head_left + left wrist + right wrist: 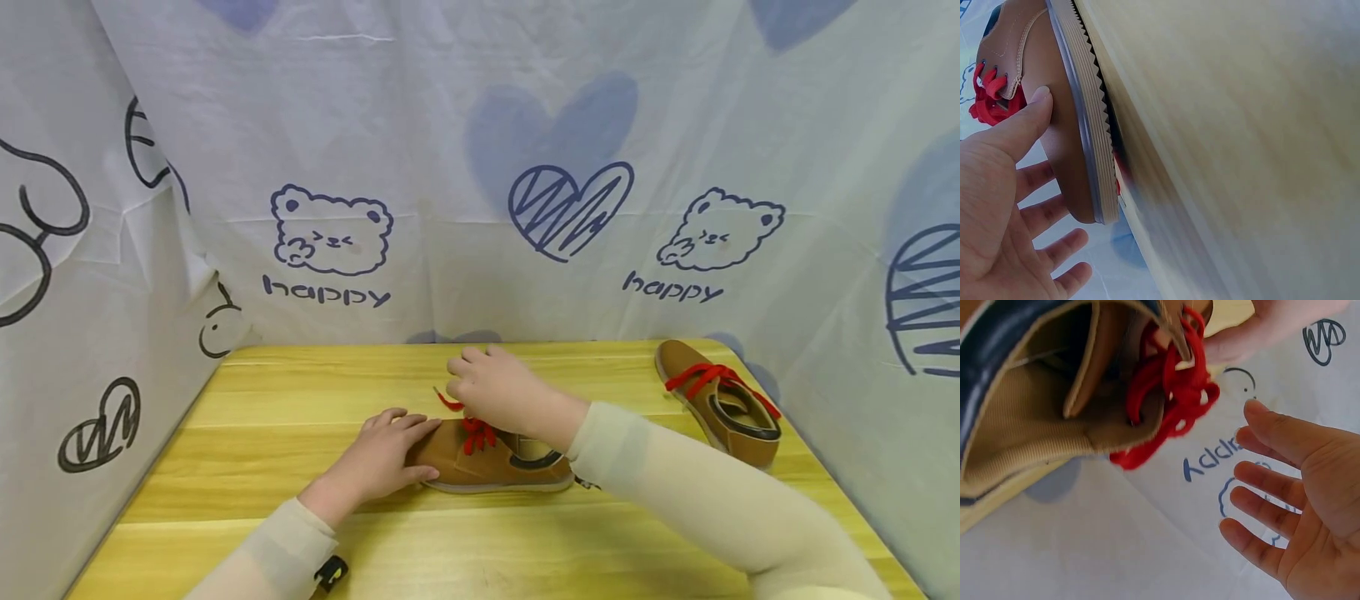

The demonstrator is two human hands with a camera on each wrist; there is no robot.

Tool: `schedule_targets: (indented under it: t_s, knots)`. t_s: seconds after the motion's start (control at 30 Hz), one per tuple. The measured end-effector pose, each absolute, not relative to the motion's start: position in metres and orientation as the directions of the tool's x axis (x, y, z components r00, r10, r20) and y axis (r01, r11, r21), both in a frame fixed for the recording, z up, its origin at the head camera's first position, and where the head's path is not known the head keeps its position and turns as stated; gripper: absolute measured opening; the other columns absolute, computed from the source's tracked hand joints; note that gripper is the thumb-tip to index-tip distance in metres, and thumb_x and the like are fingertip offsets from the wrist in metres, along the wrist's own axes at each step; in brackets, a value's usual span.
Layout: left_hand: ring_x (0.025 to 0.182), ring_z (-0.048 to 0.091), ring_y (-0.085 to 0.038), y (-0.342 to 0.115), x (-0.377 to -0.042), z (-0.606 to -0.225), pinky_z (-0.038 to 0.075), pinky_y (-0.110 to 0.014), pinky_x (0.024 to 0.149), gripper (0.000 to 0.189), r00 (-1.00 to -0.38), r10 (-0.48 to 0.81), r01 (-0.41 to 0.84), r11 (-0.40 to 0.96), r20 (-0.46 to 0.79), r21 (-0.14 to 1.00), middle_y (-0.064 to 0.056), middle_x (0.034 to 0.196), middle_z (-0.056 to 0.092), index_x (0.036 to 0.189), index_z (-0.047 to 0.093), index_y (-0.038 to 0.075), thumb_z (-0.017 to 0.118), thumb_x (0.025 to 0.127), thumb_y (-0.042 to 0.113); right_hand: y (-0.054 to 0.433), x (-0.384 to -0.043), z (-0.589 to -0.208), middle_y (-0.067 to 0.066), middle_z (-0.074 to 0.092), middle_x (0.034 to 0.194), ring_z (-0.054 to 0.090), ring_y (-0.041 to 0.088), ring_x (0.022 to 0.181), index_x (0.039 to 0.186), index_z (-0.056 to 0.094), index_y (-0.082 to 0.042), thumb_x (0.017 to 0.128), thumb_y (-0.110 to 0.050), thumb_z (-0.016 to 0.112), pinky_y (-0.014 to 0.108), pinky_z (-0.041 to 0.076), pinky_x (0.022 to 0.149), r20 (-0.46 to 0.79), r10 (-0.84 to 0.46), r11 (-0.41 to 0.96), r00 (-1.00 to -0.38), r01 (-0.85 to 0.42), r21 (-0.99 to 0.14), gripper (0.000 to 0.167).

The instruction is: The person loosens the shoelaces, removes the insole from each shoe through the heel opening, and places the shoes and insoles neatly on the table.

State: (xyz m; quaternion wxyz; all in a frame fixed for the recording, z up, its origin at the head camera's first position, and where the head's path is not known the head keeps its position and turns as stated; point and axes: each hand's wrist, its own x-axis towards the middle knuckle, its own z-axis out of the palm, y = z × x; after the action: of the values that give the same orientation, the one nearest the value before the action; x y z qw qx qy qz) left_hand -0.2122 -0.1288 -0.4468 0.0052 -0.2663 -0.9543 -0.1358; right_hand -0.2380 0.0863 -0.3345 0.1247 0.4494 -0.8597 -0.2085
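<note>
The left hand [386, 454] is pinching the toe [1075, 184] of the brown lace-up shoe [468, 468] at mid-worktop [300, 387], presumably preventing slippage. The right hand [498, 392] is hovering above the red laces [478, 437], fingers spread, gripping nothing.

Counter [450, 542]: smooth, glossy wood-grain. Near shoe [480, 468]: smooth, leather-like upper [1069, 156]; ridged sole [1094, 112]; ribbed cloth lining [1035, 434]. Laces [480, 436]: matt cloth. Far curtain [442, 125]: creased cloth.

through my head camera i see a yellow wood-grain table [480, 546]; near its middle a brown, red-laced shoe [483, 471] sits upright, toe leftward, and a matching shoe [703, 404] stands near the far right corner.
</note>
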Motion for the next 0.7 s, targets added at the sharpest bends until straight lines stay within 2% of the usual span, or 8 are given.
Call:
schedule_targets:
  t_s: [0.2, 0.47, 0.57, 0.7]
  knots:
    - [0.134, 0.043, -0.041, -0.129, -0.212, -0.449, 0.031, -0.061, 0.109, 0.073, -0.858, 0.506, 0.511, 0.824, 0.087, 0.246, -0.011, 0.141, 0.057, 0.146, 0.054, 0.016, 0.074, 0.086, 0.052, 0.082, -0.232, -0.349, -0.003, 0.062, 0.113, 0.057, 0.019, 0.102, 0.111, 0.077, -0.023, 0.090, -0.051, 0.071, 0.037, 0.052, 0.088, 0.000, -0.821, 0.495, -0.571, -0.712, 0.498, 0.035]
    - [0.134, 0.043, -0.041, -0.128, -0.213, -0.449, 0.031, -0.062, 0.109, 0.072, -0.859, 0.505, 0.509, 0.825, 0.084, 0.247, -0.012, 0.141, 0.057, 0.146, 0.055, 0.016, 0.074, 0.086, 0.052, 0.079, -0.231, -0.367, -0.004, 0.061, 0.111, 0.055, 0.018, 0.102, 0.098, 0.078, -0.026, 0.090, -0.056, 0.068, 0.034, 0.053, 0.084, -0.004, -0.778, 0.532, -0.629, -0.662, 0.528, 0.032]
    - [0.134, 0.043, -0.041, -0.128, -0.213, -0.450, 0.032, -0.062, 0.109, 0.072, -0.860, 0.504, 0.508, 0.826, 0.086, 0.244, -0.011, 0.141, 0.057, 0.145, 0.055, 0.016, 0.074, 0.086, 0.052, 0.078, -0.231, -0.371, -0.004, 0.062, 0.111, 0.055, 0.018, 0.101, 0.098, 0.079, -0.028, 0.089, -0.054, 0.070, 0.034, 0.052, 0.082, 0.004, -0.777, 0.529, -0.629, -0.649, 0.547, 0.029]
    - [0.134, 0.044, -0.041, -0.128, -0.213, -0.450, 0.032, -0.062, 0.108, 0.072, -0.859, 0.505, 0.509, 0.825, 0.086, 0.245, -0.011, 0.141, 0.057, 0.145, 0.055, 0.016, 0.074, 0.086, 0.052, 0.078, -0.230, -0.374, -0.004, 0.062, 0.112, 0.054, 0.018, 0.101, 0.097, 0.079, -0.029, 0.091, -0.042, 0.072, 0.032, 0.052, 0.081, 0.016, -0.785, 0.515, -0.619, -0.639, 0.571, 0.016]
